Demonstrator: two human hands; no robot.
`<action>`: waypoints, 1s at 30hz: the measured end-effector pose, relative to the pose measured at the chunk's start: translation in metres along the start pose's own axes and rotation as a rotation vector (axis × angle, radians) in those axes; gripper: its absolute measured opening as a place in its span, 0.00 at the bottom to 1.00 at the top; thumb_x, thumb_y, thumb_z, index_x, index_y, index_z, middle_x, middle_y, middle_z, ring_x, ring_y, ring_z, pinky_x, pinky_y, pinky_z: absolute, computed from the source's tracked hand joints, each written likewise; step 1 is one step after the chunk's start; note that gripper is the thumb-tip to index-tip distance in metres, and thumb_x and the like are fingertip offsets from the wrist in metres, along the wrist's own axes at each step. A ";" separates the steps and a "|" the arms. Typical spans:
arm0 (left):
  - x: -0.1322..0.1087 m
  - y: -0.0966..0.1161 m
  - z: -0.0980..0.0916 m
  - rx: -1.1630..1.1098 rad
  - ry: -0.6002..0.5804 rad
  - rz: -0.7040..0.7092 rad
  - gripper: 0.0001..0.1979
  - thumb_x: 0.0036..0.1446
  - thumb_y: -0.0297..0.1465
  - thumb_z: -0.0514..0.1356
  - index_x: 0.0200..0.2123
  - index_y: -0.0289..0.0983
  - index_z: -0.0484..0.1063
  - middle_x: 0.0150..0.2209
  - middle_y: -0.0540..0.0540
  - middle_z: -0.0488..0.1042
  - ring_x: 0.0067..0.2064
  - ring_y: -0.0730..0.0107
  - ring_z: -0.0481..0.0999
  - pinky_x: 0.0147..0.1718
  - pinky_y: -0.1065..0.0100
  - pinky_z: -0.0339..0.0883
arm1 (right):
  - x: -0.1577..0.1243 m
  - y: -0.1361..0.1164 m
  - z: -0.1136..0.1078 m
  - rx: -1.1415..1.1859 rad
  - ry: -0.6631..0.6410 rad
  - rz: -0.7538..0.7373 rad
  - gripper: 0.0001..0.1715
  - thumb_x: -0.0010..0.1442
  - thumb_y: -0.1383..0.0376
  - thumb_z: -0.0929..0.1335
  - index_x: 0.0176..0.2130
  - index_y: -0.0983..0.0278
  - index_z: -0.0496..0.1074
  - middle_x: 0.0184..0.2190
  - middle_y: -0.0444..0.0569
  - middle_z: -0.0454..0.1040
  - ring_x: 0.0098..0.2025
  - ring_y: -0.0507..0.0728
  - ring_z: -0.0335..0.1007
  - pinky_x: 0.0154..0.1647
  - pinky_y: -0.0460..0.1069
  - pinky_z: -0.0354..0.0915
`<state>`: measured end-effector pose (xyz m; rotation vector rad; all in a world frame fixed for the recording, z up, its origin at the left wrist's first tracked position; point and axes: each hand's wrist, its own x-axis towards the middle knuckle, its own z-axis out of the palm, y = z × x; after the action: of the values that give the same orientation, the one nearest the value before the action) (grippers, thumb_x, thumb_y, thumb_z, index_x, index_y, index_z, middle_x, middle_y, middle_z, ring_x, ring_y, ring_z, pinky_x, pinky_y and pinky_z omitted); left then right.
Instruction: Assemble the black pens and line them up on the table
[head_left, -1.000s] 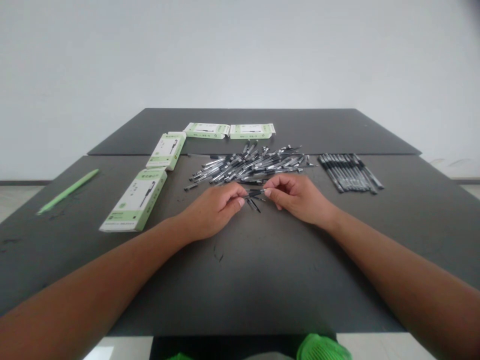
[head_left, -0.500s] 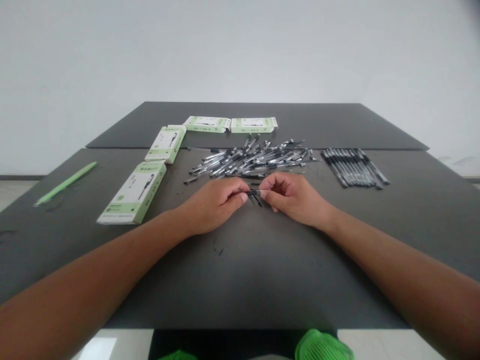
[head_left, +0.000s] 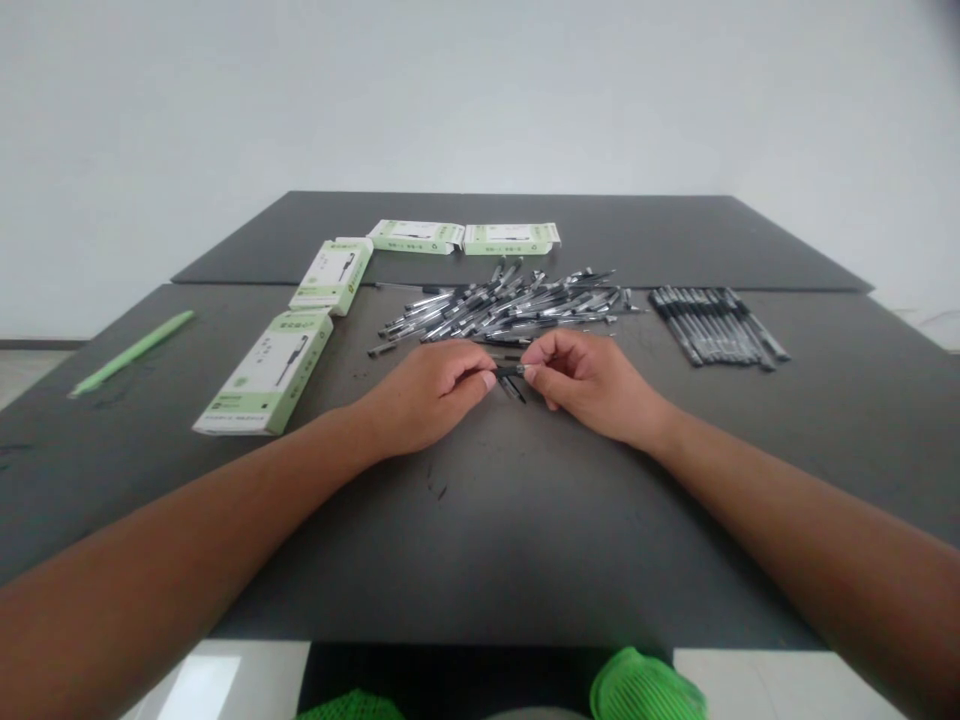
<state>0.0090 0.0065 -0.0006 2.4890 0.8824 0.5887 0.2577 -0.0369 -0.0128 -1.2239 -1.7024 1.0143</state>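
Note:
My left hand (head_left: 431,392) and my right hand (head_left: 589,383) meet at the middle of the dark table (head_left: 525,520), fingers curled. Between the fingertips of both sits a black pen (head_left: 510,371), pinched from each end. A couple of small dark pen parts (head_left: 514,389) lie on the table just under it. Right behind my hands spreads a loose heap of black and clear pens (head_left: 510,305).
A tidy row of black pens (head_left: 716,324) lies at the right. Several white and green boxes (head_left: 266,385) (head_left: 332,275) (head_left: 417,236) (head_left: 511,238) stand left and behind the heap. A green pen (head_left: 131,352) lies at the far left. A green object (head_left: 645,690) shows below the table's near edge.
The view has tilted, so everything sits slightly higher in the picture. My two hands have drawn a little closer together on the pen; their grip is unchanged.

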 end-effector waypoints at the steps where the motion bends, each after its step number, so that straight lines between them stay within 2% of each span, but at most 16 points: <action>1: 0.000 0.000 0.000 0.000 -0.001 0.002 0.12 0.73 0.35 0.57 0.43 0.37 0.80 0.39 0.46 0.82 0.41 0.64 0.79 0.44 0.64 0.68 | 0.000 0.000 0.000 -0.004 0.003 0.001 0.08 0.67 0.61 0.73 0.38 0.63 0.76 0.24 0.41 0.72 0.24 0.51 0.63 0.28 0.48 0.59; 17: 0.000 -0.002 0.000 0.033 -0.055 -0.032 0.14 0.75 0.38 0.56 0.46 0.37 0.79 0.42 0.46 0.84 0.42 0.62 0.80 0.42 0.63 0.68 | -0.001 -0.006 -0.001 -0.116 0.018 0.002 0.10 0.70 0.60 0.71 0.36 0.63 0.75 0.21 0.40 0.71 0.22 0.51 0.63 0.28 0.48 0.59; 25: -0.001 -0.003 0.000 0.030 -0.071 -0.039 0.13 0.75 0.38 0.57 0.48 0.39 0.79 0.41 0.47 0.83 0.40 0.64 0.80 0.42 0.64 0.67 | 0.000 0.003 -0.001 -0.067 0.014 -0.050 0.07 0.66 0.62 0.74 0.37 0.63 0.76 0.23 0.40 0.71 0.25 0.52 0.63 0.30 0.49 0.60; 30: 0.000 -0.001 -0.002 0.024 -0.084 -0.043 0.13 0.75 0.38 0.57 0.47 0.38 0.79 0.42 0.47 0.83 0.40 0.64 0.80 0.42 0.64 0.67 | -0.002 0.007 -0.001 -0.112 0.017 -0.071 0.06 0.67 0.62 0.73 0.38 0.62 0.76 0.25 0.41 0.72 0.27 0.52 0.65 0.32 0.49 0.61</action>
<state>0.0073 0.0078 -0.0002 2.4896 0.9138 0.4588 0.2618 -0.0370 -0.0195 -1.2303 -1.7968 0.8744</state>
